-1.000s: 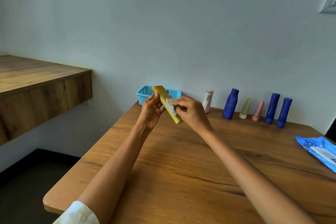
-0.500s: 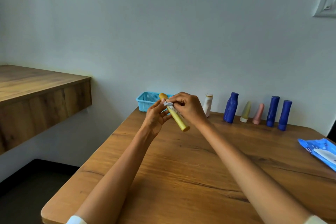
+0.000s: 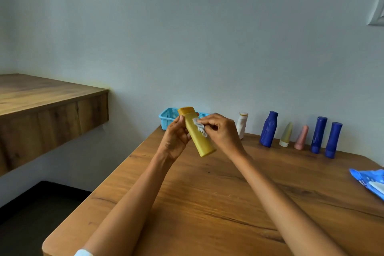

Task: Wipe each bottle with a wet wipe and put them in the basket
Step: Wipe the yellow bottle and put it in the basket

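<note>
My left hand [image 3: 175, 139] grips a yellow bottle [image 3: 198, 137], held tilted above the wooden table [image 3: 207, 203]. My right hand [image 3: 222, 131] pinches a crumpled white wet wipe [image 3: 200, 127] against the bottle's upper side. The light blue basket [image 3: 168, 117] stands at the table's far left corner, just behind the bottle. Along the wall stand a white bottle [image 3: 242, 124], a dark blue bottle [image 3: 269, 129], a pale yellow tube [image 3: 286, 134], a pink tube [image 3: 301, 137] and two more blue bottles [image 3: 319, 134] [image 3: 333, 139].
A blue pack of wet wipes [image 3: 372, 182] lies at the table's right edge. A wooden shelf [image 3: 45, 100] juts from the wall at the left, with a gap and dark floor [image 3: 37, 210] between it and the table.
The yellow bottle has been turned so its broad face shows. The wipe has slid from near the cap down onto the bottle's upper body.
</note>
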A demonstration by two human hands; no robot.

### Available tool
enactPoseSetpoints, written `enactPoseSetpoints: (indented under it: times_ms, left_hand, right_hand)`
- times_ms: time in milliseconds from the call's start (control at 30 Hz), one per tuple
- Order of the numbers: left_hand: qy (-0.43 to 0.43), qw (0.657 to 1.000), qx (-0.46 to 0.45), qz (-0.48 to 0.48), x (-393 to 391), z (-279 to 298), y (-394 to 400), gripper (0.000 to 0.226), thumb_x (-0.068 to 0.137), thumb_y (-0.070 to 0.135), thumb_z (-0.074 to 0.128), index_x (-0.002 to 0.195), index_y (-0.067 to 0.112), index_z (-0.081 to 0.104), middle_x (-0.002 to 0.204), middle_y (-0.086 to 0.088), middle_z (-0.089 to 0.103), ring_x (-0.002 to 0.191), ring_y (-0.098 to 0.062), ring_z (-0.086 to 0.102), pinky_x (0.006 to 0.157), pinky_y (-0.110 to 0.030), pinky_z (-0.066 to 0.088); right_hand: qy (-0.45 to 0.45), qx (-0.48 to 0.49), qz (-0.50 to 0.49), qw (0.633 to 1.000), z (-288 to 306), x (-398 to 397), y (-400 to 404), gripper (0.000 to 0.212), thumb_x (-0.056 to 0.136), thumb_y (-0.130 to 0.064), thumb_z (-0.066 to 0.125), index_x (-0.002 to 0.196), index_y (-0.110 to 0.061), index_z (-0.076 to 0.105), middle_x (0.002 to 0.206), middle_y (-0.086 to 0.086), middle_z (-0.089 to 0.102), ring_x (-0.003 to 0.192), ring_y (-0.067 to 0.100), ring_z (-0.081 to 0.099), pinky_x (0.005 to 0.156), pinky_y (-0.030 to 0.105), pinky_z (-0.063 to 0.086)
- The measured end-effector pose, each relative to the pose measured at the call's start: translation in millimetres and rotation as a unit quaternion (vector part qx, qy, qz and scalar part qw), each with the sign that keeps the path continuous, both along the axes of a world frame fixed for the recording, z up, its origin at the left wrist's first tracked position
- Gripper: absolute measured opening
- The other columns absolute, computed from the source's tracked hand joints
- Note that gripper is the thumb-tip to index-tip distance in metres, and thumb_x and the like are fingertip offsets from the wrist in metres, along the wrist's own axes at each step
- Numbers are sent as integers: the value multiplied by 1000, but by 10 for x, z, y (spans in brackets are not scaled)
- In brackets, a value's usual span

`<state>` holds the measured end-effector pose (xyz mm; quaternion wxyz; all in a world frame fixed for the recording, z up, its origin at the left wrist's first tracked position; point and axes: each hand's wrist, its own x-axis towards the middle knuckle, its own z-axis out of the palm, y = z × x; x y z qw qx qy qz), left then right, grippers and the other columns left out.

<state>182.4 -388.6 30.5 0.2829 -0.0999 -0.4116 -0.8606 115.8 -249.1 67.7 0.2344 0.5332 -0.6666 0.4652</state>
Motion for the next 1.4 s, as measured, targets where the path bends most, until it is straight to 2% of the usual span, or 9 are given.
enactPoseSetpoints:
  times_ms: [167, 400, 533, 733, 900, 1067, 1167, 1267, 1400]
  left_hand:
    - [6, 999, 18, 49, 61, 18, -155, 35, 94, 25, 43, 117, 3, 55, 108, -10, 67, 89, -20, 65, 70, -28, 57]
    - [-14, 1000, 9, 26, 9, 6, 12, 39, 84, 26, 52, 115, 3, 53, 102, -12, 66, 86, -19, 66, 71, -29, 58]
    - [-7, 1000, -16, -4, -30, -12, 82, 23, 86, 22, 53, 104, 9, 60, 86, -3, 71, 77, -12, 69, 66, -27, 57]
    - [7, 999, 27, 29, -14, 20, -24, 25, 85, 22, 53, 103, 7, 59, 84, -4, 71, 73, -12, 68, 63, -25, 57]
    - [-16, 998, 29, 51, -17, 1, -76, 25, 86, 23, 52, 104, 6, 59, 96, -11, 66, 79, -17, 67, 66, -27, 57]
    - [-21, 999, 10, 29, -54, -7, 6, 22, 92, 17, 48, 109, 6, 58, 101, -10, 69, 87, -21, 69, 72, -31, 59]
    - [-24, 999, -2, 25, -42, -10, 22, 26, 84, 20, 55, 107, 7, 59, 93, -7, 71, 81, -18, 70, 70, -31, 59]
    - [-15, 1000, -4, 15, -28, 13, 34, 24, 83, 19, 55, 104, 9, 61, 88, -5, 71, 79, -16, 69, 71, -30, 58]
    - [-6, 1000, 2, 14, -31, 36, 63, 20, 83, 17, 55, 100, 10, 62, 84, -4, 69, 77, -14, 69, 69, -27, 58]
  right_hand:
    - [94, 52, 33, 994, -171, 104, 53, 21, 75, -1, 71, 94, -10, 74, 94, 3, 70, 89, 11, 64, 79, 21, 52]
    - [17, 37, -1, 999, -16, -116, -6, 17, 78, 3, 67, 92, -6, 74, 94, 8, 71, 86, 19, 67, 77, 40, 56]
    - [27, 21, -3, 999, 266, -49, -291, 18, 81, 0, 62, 91, -8, 74, 95, 5, 71, 89, 17, 65, 79, 34, 53]
    - [47, 12, -16, 999, 117, 100, -314, 26, 81, 3, 61, 101, -8, 72, 104, 6, 70, 100, 17, 63, 88, 24, 48]
    - [116, 68, 18, 991, -175, 92, 70, 17, 76, -2, 69, 91, -9, 75, 88, 8, 69, 82, 21, 65, 70, 34, 56]
    - [20, 18, -3, 1000, -98, -70, 157, 16, 75, 1, 59, 66, -9, 69, 72, -2, 61, 67, 9, 58, 56, 32, 48]
    - [-26, -45, -12, 999, 92, -149, -25, 16, 82, 2, 59, 80, -6, 72, 85, 4, 67, 83, 14, 63, 69, 23, 51]
    - [-9, 41, 26, 999, 214, -124, -221, 27, 87, -3, 58, 112, -9, 67, 114, 6, 64, 108, 11, 58, 92, 13, 43]
    - [9, 77, 61, 995, 53, -43, -253, 37, 93, -8, 53, 130, -10, 53, 134, 3, 52, 125, 6, 44, 103, 11, 33]
